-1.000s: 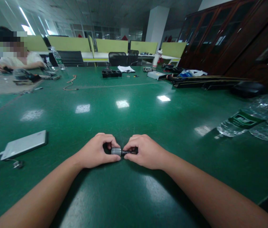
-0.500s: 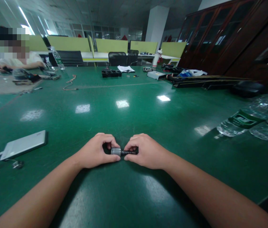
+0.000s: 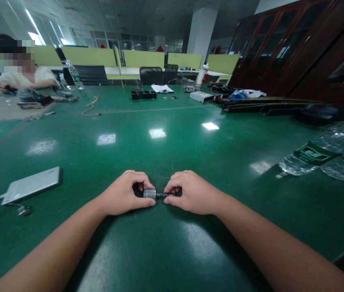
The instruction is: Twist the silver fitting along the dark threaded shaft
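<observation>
Gripping w/ my left hand (image 3: 124, 194) the grey metal cylinder (image 3: 150, 194), thumb on near side. My right hand (image 3: 193, 192) pinches w/ fingertips the dark rod (image 3: 161, 195), which comes out from cylinder's right end. Both parts are b/w my hands, approx. level, over green table (image 3: 159, 158).

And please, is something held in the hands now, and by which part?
Yes: the left hand holds the small grey cylinder by its sides; the right hand pinches the outer part of the thin dark rod extending from it.
</observation>
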`<state>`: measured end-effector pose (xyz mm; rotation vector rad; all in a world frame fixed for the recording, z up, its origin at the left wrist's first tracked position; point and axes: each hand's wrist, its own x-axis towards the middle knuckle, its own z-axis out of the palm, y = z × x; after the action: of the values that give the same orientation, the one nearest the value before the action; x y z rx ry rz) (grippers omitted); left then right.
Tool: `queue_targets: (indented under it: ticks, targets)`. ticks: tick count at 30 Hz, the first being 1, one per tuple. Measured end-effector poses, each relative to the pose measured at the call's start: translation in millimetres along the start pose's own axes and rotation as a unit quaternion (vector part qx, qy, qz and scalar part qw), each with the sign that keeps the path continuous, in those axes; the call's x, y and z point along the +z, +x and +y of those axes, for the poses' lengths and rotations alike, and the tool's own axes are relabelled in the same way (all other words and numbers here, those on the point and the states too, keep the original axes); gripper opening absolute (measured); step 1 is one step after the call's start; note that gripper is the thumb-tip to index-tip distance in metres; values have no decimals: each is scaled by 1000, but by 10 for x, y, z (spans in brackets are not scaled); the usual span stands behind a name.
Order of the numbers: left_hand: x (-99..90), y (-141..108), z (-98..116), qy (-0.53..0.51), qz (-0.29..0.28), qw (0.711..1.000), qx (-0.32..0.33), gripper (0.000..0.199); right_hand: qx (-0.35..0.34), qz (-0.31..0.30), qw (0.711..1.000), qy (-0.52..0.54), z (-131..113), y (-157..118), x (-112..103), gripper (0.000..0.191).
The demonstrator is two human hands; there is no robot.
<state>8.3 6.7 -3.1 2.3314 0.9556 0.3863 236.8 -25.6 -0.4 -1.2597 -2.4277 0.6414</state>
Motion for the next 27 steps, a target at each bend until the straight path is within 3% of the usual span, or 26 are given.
queue_targets:
  ticks: [18, 27]
  targets:
    - [-7, 3, 16, 4, 1, 1000, -17, 21, 32, -8, 999, 22, 48, -49, -60, 10]
    - [-17, -24, 22, -4, 6, 1000, -21, 22, 99, -39, 994, 6, 93, -94, -212, 10]
